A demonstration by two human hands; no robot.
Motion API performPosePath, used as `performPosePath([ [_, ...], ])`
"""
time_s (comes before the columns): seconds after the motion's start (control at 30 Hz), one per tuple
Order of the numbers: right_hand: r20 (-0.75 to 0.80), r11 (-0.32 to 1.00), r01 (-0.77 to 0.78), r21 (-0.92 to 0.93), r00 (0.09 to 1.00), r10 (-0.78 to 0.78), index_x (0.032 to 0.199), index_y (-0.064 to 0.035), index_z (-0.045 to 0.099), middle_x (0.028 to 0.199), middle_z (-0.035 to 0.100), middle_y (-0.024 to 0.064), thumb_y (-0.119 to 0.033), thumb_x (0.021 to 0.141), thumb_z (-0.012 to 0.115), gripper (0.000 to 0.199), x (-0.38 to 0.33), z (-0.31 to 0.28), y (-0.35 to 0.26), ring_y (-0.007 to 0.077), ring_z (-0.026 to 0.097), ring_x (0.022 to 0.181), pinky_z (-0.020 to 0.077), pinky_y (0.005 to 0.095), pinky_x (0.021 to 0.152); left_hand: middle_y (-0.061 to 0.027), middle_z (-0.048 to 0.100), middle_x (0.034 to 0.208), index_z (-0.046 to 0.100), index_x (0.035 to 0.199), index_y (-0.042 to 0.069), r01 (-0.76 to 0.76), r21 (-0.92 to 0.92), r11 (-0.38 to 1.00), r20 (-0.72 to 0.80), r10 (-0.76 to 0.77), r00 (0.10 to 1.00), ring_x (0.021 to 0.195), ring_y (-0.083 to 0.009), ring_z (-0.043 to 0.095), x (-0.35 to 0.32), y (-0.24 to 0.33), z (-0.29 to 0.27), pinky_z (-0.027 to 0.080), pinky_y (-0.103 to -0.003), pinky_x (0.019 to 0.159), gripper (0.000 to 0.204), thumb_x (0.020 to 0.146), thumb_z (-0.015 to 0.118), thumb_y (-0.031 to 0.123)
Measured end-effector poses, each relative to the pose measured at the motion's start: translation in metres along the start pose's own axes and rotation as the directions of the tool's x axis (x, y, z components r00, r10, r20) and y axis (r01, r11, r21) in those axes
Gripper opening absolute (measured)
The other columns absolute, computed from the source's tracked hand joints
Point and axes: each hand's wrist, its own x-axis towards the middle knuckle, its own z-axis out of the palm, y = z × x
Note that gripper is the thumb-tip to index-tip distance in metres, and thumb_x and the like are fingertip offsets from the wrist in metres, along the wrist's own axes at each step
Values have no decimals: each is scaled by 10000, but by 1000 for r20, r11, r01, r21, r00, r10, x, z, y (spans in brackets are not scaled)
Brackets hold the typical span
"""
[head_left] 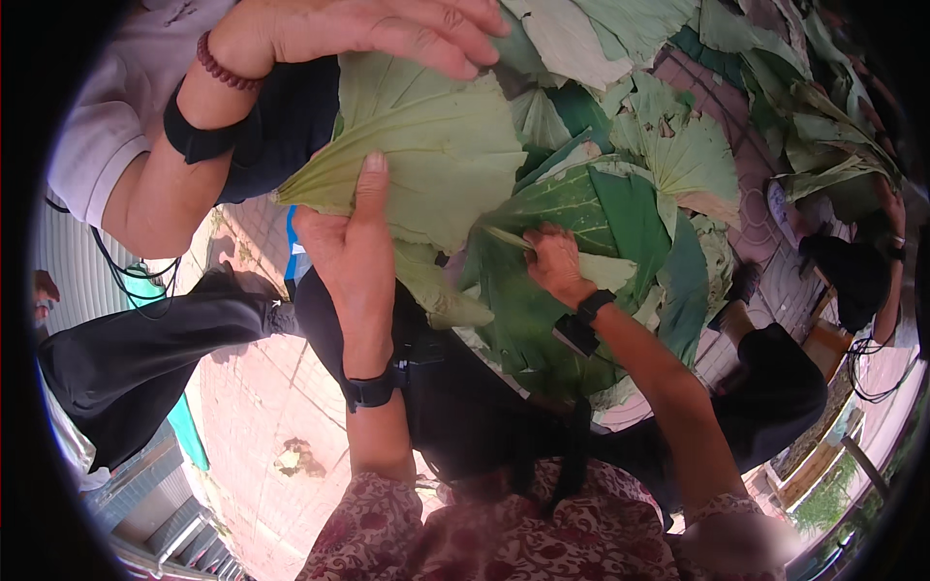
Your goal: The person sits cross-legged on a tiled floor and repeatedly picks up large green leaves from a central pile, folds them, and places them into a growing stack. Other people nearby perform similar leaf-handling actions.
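One pale lotus leaf (pixel 436 169) is clamped in our left grip (pixel 354 242), over the leaf pile's (pixel 528 329) left edge; our right grip (pixel 560 263) curls on the pile, can't tell if pinching. Probably light, tearable; hold the ribbed end (pixel 305 187).

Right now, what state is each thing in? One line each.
Left hand: closed on the pale leaf, thumb on top.
Pale leaf: held, veined side showing.
Right hand: fingers curled at the green leaf; grip unclear.
Green leaf: partly covered by the right hand.
Co-worker's hand: fingers extended.
Holed leaf: browned at lower edge.
Beaded bracelet: worn on co-worker's wrist.
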Motion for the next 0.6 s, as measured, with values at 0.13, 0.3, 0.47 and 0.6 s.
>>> performPosePath([
  [0.13, -119, 907, 225, -357, 952, -283, 1219, -67, 589, 1230, 556, 165, -188, 676, 761, 582, 40, -31, 7, 368, 503, 1193, 335, 509, 1070, -25, 662, 914, 645, 983, -50, 42, -130, 991, 0, -42, 999, 814, -76, 550, -6, -9, -18, 453, -243, 726, 141, 922, 675, 74],
  [0.3, 156, 761, 312, -568, 949, -273, 1210, -84, 609, 1235, 572, 154, -254, 643, 791, 620, 83, -28, 2, 355, 488, 1236, 266, 506, 1138, -11, 650, 890, 638, 948, -33, 42, -191, 981, 2, -43, 999, 797, -64, 539, -5, -16, -18, 444, -229, 709, 96, 919, 672, 53],
  [0.47, 68, 891, 185, -415, 983, -173, 1097, -84, 674, 1085, 654, 138, -285, 627, 806, 528, 74, -18, 12, 356, 548, 1186, 295, 532, 1119, 4, 638, 866, 632, 913, -16, -5, -297, 955, 15, 10, 1000, 781, -52, 528, 3, -20, -12, 435, -215, 691, 61, 916, 669, 32],
  [0.6, 148, 944, 129, -304, 985, -87, 1016, -108, 696, 1013, 653, 126, -252, 643, 793, 412, 44, -35, 11, 338, 614, 1060, 451, 490, 986, -9, 637, 917, 609, 975, -10, -67, -373, 926, -43, 55, 998, 812, -57, 539, 1, -13, -7, 435, -207, 714, 102, 901, 679, 1],
])
